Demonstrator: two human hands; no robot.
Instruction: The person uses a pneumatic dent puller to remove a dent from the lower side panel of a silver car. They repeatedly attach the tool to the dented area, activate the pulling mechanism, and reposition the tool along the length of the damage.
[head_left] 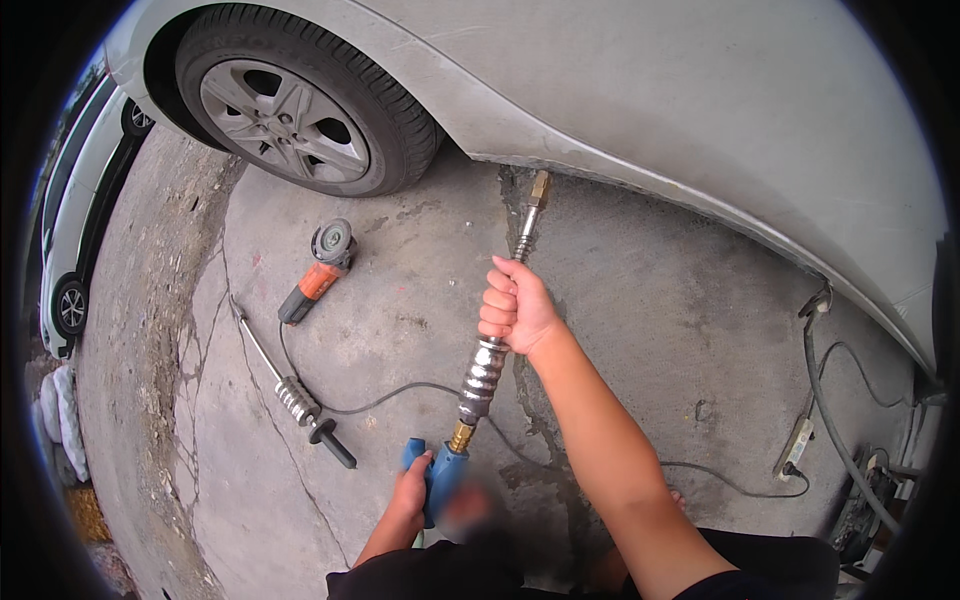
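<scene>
A slide hammer [482,378] with a ridged chrome weight runs from my lap up to the lower body edge of a silver car [700,130]. Its brass-coloured tip [540,190] is at the car's sill; whether it is fixed there I cannot tell. My right hand [520,308] is wrapped round the shaft just above the weight. At the near end, my left hand [408,490] grips the blue handle [446,478], its fingers partly hidden behind it. A brass fitting joins the handle to the weight's end.
On the concrete to the left lie an orange and black angle grinder [318,278] and a second slide hammer [297,400] with a black grip. A black cable [400,388] crosses the ground to a white power strip [797,447]. The car's wheel [290,120] stands far left; a hose [830,410] hangs right.
</scene>
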